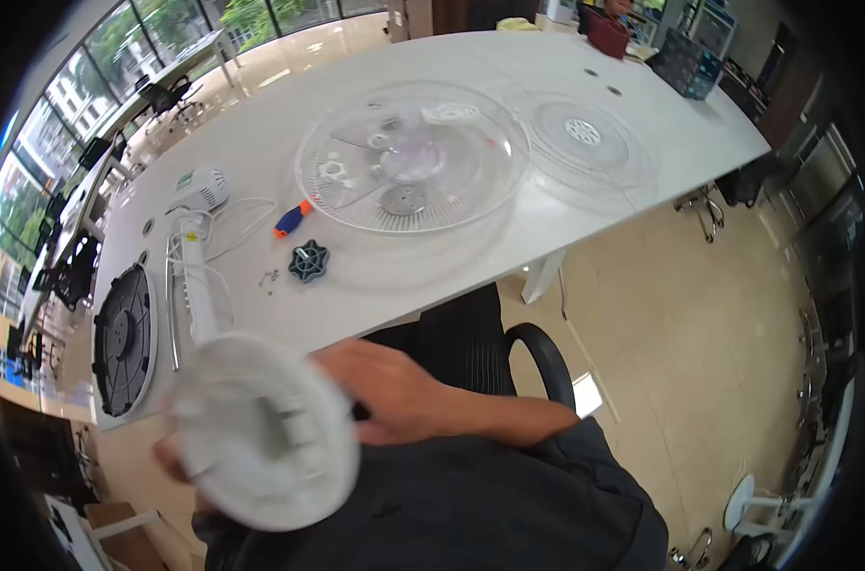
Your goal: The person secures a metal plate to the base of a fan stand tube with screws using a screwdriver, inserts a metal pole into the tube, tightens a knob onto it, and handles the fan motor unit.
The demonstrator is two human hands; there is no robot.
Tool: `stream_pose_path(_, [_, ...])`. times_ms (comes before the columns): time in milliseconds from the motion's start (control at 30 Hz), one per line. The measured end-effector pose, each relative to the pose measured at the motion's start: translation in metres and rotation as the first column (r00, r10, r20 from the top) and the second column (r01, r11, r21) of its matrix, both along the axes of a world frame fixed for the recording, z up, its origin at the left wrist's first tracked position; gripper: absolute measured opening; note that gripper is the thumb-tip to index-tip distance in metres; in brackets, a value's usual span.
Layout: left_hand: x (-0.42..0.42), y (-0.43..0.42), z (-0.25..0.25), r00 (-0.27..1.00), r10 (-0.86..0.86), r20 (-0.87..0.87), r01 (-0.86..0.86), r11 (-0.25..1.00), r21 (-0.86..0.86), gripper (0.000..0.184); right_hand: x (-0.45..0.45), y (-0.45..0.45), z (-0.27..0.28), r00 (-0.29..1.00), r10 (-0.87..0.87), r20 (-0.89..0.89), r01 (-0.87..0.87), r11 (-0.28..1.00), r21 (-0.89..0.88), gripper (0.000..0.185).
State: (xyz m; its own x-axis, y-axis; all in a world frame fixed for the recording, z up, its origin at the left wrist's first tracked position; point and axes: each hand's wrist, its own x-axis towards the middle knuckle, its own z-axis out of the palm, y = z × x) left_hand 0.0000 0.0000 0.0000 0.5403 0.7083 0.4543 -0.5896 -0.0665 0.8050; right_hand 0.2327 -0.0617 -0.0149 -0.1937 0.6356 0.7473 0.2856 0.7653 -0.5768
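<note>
Close to the camera, a round white plastic fan part (242,409) is tilted so its hollow, ribbed side faces me; it is blurred. My right hand (385,385) is closed on its right rim, with the fingertips hidden behind it. At its left edge, my left hand (170,459) grips it, mostly covered by the part. Just beyond lies a white fan column (196,285), beside a black ribbed round base (125,333). A dark star-shaped knob (308,261), several small screws (269,279) and a blue-and-orange screwdriver (292,220) rest on the table.
The white table (404,295) carries a clear fan guard (408,225) with blades, another guard (585,133), and a white motor housing (202,188) with cable. At the far end are a maroon bag (607,36) and a dark box (686,63). A black chair (480,333) stands by the edge.
</note>
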Motion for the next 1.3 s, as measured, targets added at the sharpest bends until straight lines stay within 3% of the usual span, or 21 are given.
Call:
stream_pose_path(33, [-0.001, -0.002, -0.002, 1.0, 0.027, 0.008, -0.027, 1.0, 0.016, 0.108, 0.012, -0.002, -0.018, 0.998, -0.067, 0.016, 0.066, 0.997, 0.047, 0.065])
stream_pose_path(67, [0.029, 0.002, -0.012, 0.996, -0.094, 0.002, 0.094, 0.996, 0.003, 0.113, 0.024, -0.006, -0.032, 0.997, -0.078, -0.002, 0.078, 0.997, 0.0, 0.064])
stream_pose_path(100, [0.041, -0.012, -0.023, 0.979, -0.199, 0.045, 0.204, 0.97, -0.131, 0.118, 0.024, -0.027, -0.039, 0.997, -0.078, 0.017, 0.08, 0.981, -0.175, 0.064])
stream_pose_path(167, [0.069, -0.004, -0.01, 0.954, -0.14, -0.265, 0.1, 0.982, -0.158, 0.122, 0.03, -0.02, -0.07, 0.997, -0.074, -0.009, 0.059, 0.857, -0.513, 0.064])
stream_pose_path(233, [0.082, 0.008, -0.037, 0.967, -0.198, -0.16, 0.195, 0.98, -0.032, 0.125, 0.024, -0.016, -0.128, 0.986, -0.087, -0.139, -0.029, 0.745, -0.666, 0.063])
stream_pose_path(300, [0.081, 0.009, -0.057, 0.957, -0.165, -0.237, 0.174, 0.985, 0.017, 0.124, 0.022, -0.018, -0.143, 0.974, -0.065, -0.217, -0.112, 0.696, -0.709, 0.061])
stream_pose_path(367, [0.078, 0.009, -0.069, 0.938, -0.147, -0.313, 0.174, 0.983, 0.061, 0.123, 0.025, -0.026, -0.156, 0.974, -0.076, -0.213, -0.092, 0.726, -0.681, 0.058])
stream_pose_path(467, [0.07, 0.008, -0.08, 0.961, -0.117, -0.249, 0.15, 0.982, 0.117, 0.122, 0.054, -0.013, -0.069, 0.965, 0.013, 0.263, 0.149, 0.798, -0.584, 0.051])
stream_pose_path(500, [0.067, 0.007, -0.078, 0.961, -0.111, -0.251, 0.139, 0.986, 0.096, 0.122, 0.07, -0.009, -0.065, 0.957, 0.042, 0.288, 0.136, 0.81, -0.57, 0.048])
stream_pose_path(533, [0.066, 0.005, -0.076, 0.966, -0.091, -0.243, 0.118, 0.988, 0.099, 0.121, 0.076, 0.0, -0.04, 0.983, -0.019, 0.185, 0.122, 0.816, -0.564, 0.044])
stream_pose_path(567, [0.064, 0.003, -0.074, 0.969, -0.075, -0.236, 0.101, 0.99, 0.099, 0.121, 0.081, 0.005, -0.028, 0.973, -0.154, 0.174, 0.224, 0.818, -0.53, 0.041])
stream_pose_path(633, [0.058, 0.0, -0.076, 0.965, -0.035, -0.259, 0.064, 0.992, 0.106, 0.122, 0.093, 0.021, -0.001, 0.913, -0.343, 0.221, 0.408, 0.78, -0.474, 0.032])
stream_pose_path(733, [0.054, -0.002, -0.074, 0.973, 0.018, -0.232, -0.008, 0.999, 0.046, 0.124, 0.112, 0.067, 0.016, 0.839, -0.457, 0.294, 0.54, 0.762, -0.357, 0.023])
stream_pose_path(867, [0.046, 0.004, -0.074, 0.97, 0.021, -0.242, -0.031, 0.999, -0.036, 0.124, 0.128, 0.135, 0.01, 0.826, -0.42, 0.375, 0.545, 0.764, -0.345, 0.022])
stream_pose_path(900, [0.04, 0.012, -0.067, 0.936, 0.079, -0.343, -0.068, 0.997, 0.042, 0.125, 0.134, 0.15, 0.001, 0.816, -0.399, 0.419, 0.549, 0.763, -0.342, 0.023])
stream_pose_path(967, [0.045, 0.018, -0.098, 0.99, 0.011, -0.138, -0.006, 0.999, 0.033, 0.125, 0.151, 0.174, -0.013, 0.769, -0.37, 0.521, 0.582, 0.743, -0.332, 0.025])
stream_pose_path(1000, [0.045, 0.016, -0.088, 0.99, -0.023, -0.139, 0.004, 0.991, -0.134, 0.124, 0.154, 0.184, -0.012, 0.728, -0.348, 0.59, 0.625, 0.691, -0.363, 0.026])
stream_pose_path(1100, [0.047, 0.018, -0.082, 0.984, -0.02, -0.175, -0.029, 0.962, -0.272, 0.121, 0.162, 0.202, -0.015, 0.633, -0.283, 0.721, 0.692, 0.624, -0.362, 0.027])
stream_pose_path(1300, [0.047, 0.035, -0.083, 0.978, -0.12, -0.169, 0.088, 0.979, -0.187, 0.12, 0.158, 0.217, -0.026, 0.53, -0.082, 0.844, 0.646, 0.684, -0.339, 0.026])
